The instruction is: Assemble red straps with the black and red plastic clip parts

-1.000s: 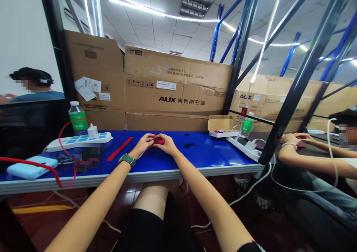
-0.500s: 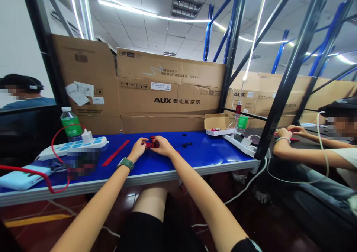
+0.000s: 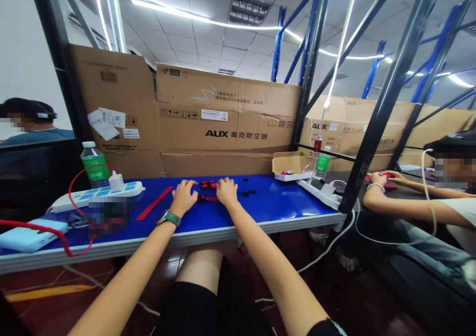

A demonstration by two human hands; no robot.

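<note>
On the blue tabletop, a red strap with a black fitting lies between my two hands. My left hand is to its left, fingers apart, with nothing visible in it. My right hand is at the strap's right end and covers that end; its fingers are spread and bent over the table. Just beyond the strap sit small red-and-black pieces, close to my right fingertips. A flat red strip lies slantwise left of my left hand. Small black parts rest right of my right hand.
An open cardboard box with small items stands at the back right, beside a power strip. At left are another power strip, a bottle and a light-blue power bank with a red cable. Co-workers sit on both sides.
The red strap piece held between both hands has been let go and lies on the table. My left hand has opened; my right hand has shifted slightly right, its fingers spread.
</note>
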